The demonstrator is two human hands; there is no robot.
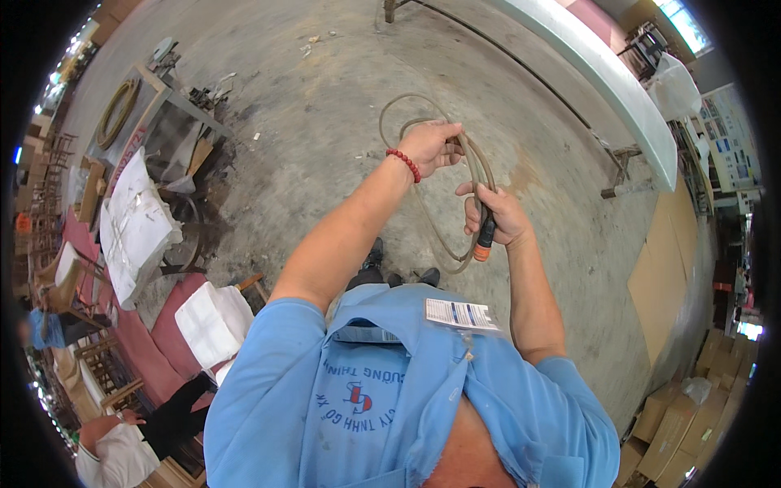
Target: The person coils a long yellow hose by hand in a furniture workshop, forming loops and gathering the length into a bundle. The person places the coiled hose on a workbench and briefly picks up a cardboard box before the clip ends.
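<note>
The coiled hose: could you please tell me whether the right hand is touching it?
Touching. The head view shows the coiled hose running through the grip of the right hand, fingertips showing beside it.

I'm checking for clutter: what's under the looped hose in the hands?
Grey floor shows through the hose loops; whatever lies behind the left hand and right hand is covered.

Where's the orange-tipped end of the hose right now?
In the head view, the orange-tipped end sits right of centre, at the right hand, just beside the looped hose.
</note>
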